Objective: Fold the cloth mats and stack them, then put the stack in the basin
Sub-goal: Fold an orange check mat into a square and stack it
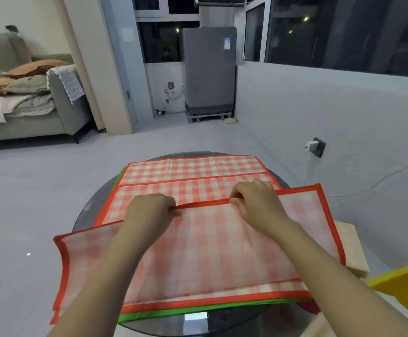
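A grey sofa (28, 113) heaped with bedding stands off to the left of the room, and a grey appliance (209, 71) stands on a stand by the dark windows at the back. Nearer, a round dark glass worktop (86, 215) carries the mats. The top mat (210, 251), checked red and white with a red border, is lifted along its far edge and lies draped over the others, its left corner hanging past the worktop rim. Under it lies another red checked mat (193, 188), flat, with its far part folded over. A green mat (173, 312) shows as a strip at the near edge beneath them. The yellow basin (404, 288) sits at the lower right, beside a pale wooden block (353, 249), well apart from the mats. The left hand (149, 210) and the right hand (258, 203) each pinch the top mat's red far border, fingers curled round it, a short stretch of border between them.
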